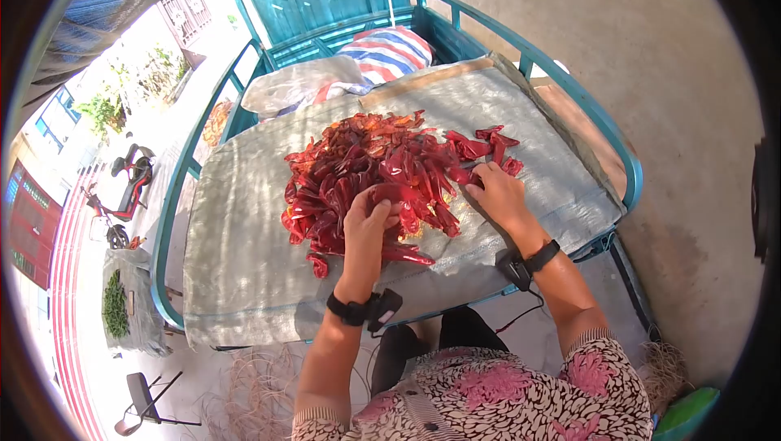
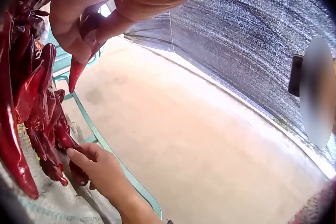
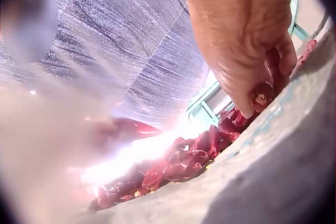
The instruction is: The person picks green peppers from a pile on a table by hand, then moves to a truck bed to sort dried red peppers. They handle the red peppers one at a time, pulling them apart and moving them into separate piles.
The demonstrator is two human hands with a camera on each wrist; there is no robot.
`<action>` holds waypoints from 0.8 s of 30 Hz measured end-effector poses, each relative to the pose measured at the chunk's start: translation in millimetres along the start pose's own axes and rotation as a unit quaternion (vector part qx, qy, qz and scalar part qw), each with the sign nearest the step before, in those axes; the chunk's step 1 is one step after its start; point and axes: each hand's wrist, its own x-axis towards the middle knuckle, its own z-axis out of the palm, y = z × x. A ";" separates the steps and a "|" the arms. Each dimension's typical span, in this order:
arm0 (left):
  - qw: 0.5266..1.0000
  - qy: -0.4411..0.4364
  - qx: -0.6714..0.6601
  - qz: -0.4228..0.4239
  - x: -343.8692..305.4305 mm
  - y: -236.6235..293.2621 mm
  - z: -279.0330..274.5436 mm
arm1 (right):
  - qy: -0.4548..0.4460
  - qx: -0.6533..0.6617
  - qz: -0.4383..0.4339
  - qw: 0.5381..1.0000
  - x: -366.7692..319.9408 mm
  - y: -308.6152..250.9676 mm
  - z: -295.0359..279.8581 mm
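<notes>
A heap of dried red chili peppers (image 1: 346,176) lies on a pale woven sheet (image 1: 236,221). At the heap's near side, my left hand (image 1: 366,229) holds a red chili pepper (image 2: 77,75) between thumb and fingers, its tip pointing down in the left wrist view. My right hand (image 1: 502,197), at the heap's right edge, pinches another chili pepper (image 3: 262,98) low over the sheet. A few more peppers (image 1: 494,140) lie just beyond the right hand, a little apart from the main heap.
The sheet covers the bed of a teal cart with side rails (image 1: 582,95). Behind it lies a striped bag (image 1: 394,50). To the left are a red scooter (image 1: 134,185), green produce (image 1: 115,307) and a folding stool (image 1: 145,400).
</notes>
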 end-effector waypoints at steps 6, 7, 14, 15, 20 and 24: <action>0.995 0.027 -0.072 0.055 48.8 -18.0 -6.1 | 0.181 0.040 -0.017 0.983 -0.1 -12.7 5.1; 0.994 0.026 -0.077 0.072 56.7 -17.8 -4.5 | 0.185 0.037 -0.022 0.982 0.9 -15.5 4.1; 0.861 -0.138 0.387 0.299 12.4 -2.1 -7.5 | -0.063 0.126 -0.055 0.988 -37.8 -65.2 -40.2; 0.767 -0.150 0.466 0.414 2.2 -6.7 -11.0 | -0.112 0.135 -0.067 0.982 -45.5 -72.7 -44.4; 0.830 -0.248 0.483 0.127 -51.9 4.6 -29.9 | -0.278 0.283 -0.030 0.917 -63.0 -74.5 -49.5; 0.875 -0.134 0.459 0.078 -64.1 30.8 -47.3 | 0.032 0.066 -0.165 0.984 -36.3 -1.1 -23.8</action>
